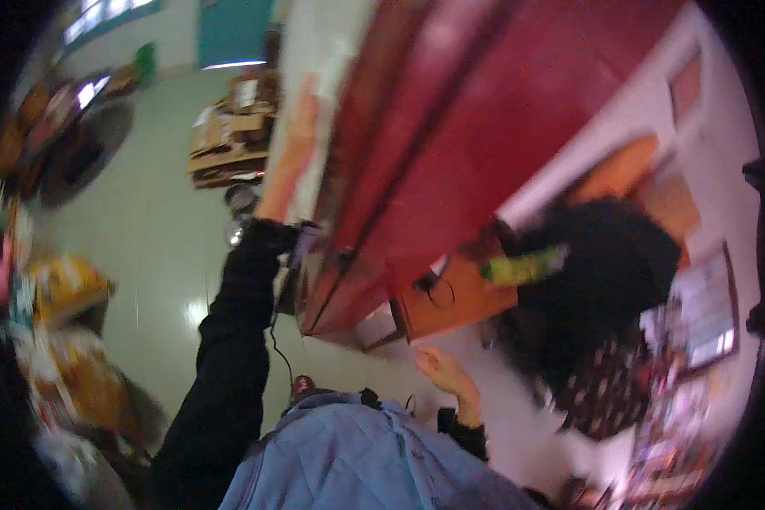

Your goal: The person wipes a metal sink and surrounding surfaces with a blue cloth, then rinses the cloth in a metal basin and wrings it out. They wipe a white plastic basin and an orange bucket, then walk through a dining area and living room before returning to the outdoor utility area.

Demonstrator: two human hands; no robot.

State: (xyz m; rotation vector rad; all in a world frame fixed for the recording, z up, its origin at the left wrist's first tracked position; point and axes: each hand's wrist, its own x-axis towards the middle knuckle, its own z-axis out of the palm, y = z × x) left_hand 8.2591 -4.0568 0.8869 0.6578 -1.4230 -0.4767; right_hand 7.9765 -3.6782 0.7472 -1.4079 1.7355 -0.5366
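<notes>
My left hand (291, 150) reaches forward with its fingers stretched out, blurred by motion. It is beside a large glossy red panel (484, 108), perhaps a cabinet, and over a pale upright strip; whether it touches either is not clear. I see nothing held in it. My right hand (445, 373) hangs low in front of my body with the fingers loosely bent and nothing visible in it. Nearest to it is an orange-brown wooden surface (459, 303), which bears a small dark object with a cord (430, 280).
A dark shape, perhaps a person (599, 268), is at the right, with a green-yellow object (523, 266) before it. Stacked cardboard (236, 131), a yellow package (67, 284) and a dark round object (89, 153) are at the left. A black cord (282, 350) trails across the tiled floor (159, 255).
</notes>
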